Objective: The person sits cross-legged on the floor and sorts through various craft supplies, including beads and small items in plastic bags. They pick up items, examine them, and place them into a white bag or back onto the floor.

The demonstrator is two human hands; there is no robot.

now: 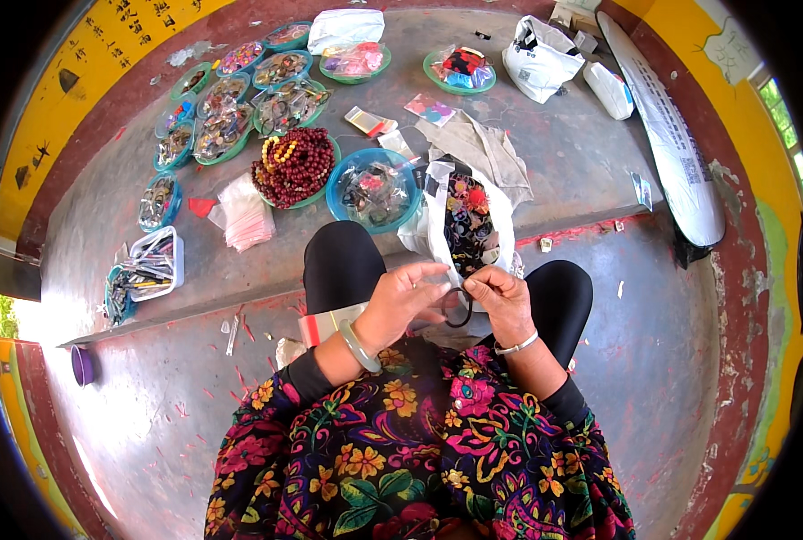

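Seen from above, a seated person works with two bare hands between two black-clad knees (563, 301). The right hand (506, 301) pinches one dark loop (470, 310) between thumb and bent fingers; the loop hangs between the hands, just on the near side of an upright white bag (436, 220) packed with dark and bright bands (467, 209). The left hand (399, 310) is beside the loop, its fingers bent and partly blurred, so whether they grip it cannot be told. To handle the loop well, I judge, a light, firm pinch at its top suits best, with the left fingertips on the opposite side so any pull is even, and both hands close to the bag's mouth so a dropped piece lands inside. Counting: one bangle on each wrist, pale green on the left (359, 346), silvery on the right (516, 345). Across the raised concrete platform (599, 175), mostly far left, stand roughly fifteen round basins (332, 191), blue or green, overlapping; one holds dark red beads (298, 175). There is one white rectangular tray (180, 261) of slim items, one grey cloth (509, 171), and, near left on the floor, one purple container (83, 365).
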